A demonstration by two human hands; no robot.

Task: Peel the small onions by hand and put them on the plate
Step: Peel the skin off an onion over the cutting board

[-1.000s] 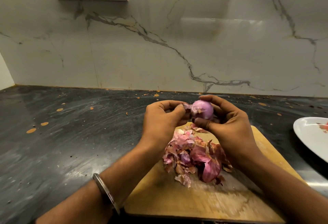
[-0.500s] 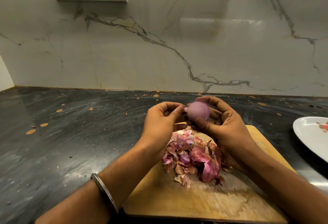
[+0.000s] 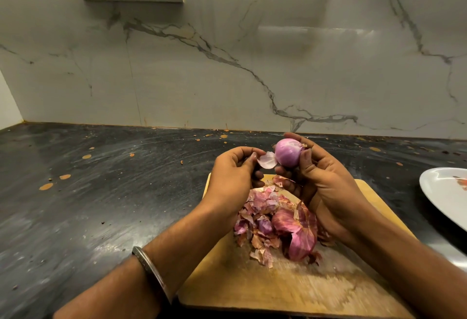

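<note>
Left hand (image 3: 231, 179) now pinches a freed pale-pink skin flake (image 3: 267, 160) off the small purple onion (image 3: 288, 153); right hand (image 3: 326, 182) fingers curl round it, nearly bare.

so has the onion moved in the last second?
Barely. The onion sits in the right hand over the board's far edge, as before; only a peel flap has come away leftward.

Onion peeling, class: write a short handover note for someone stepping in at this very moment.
Right hand grips a small onion, raised above the cutting board.
Left hand pinches a loose flake of skin beside the onion.
Peels are piled on the board.
The plate sits at the right edge; only part shows.
Done: the onion looks mostly bare.
Left: drop the flake, clear any remaining skin near the tip, put the onion on the plate.
</note>
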